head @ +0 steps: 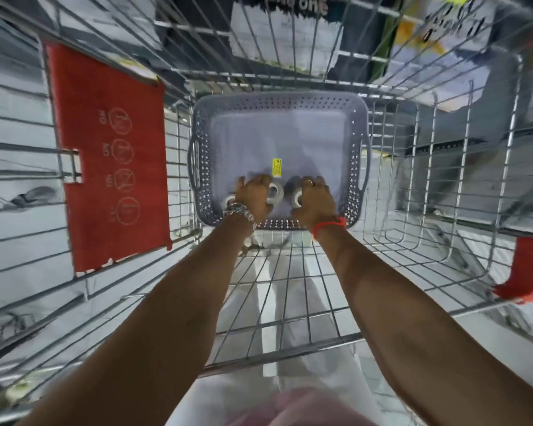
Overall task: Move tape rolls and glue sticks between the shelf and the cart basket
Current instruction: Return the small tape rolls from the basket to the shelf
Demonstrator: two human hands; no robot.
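Note:
A grey perforated plastic basket (356, 118) sits on the floor of a wire shopping cart (290, 302). Both my arms reach down into its near end. My left hand (254, 195), with a metal watch on the wrist, is curled over white tape rolls; one roll (276, 192) shows at its right side and another roll (229, 200) at its left. My right hand (316, 199), with a red string on the wrist, grips a third white tape roll (297, 198). A small yellow label (277, 167) lies on the basket floor just beyond my fingers. No glue sticks are visible.
The cart's wire walls rise on all sides. A red plastic child-seat flap (108, 155) with white warning icons stands at the left. Red corner guards (530, 265) are at the right. Shelves with packaged goods (437, 35) show blurred beyond the far wall.

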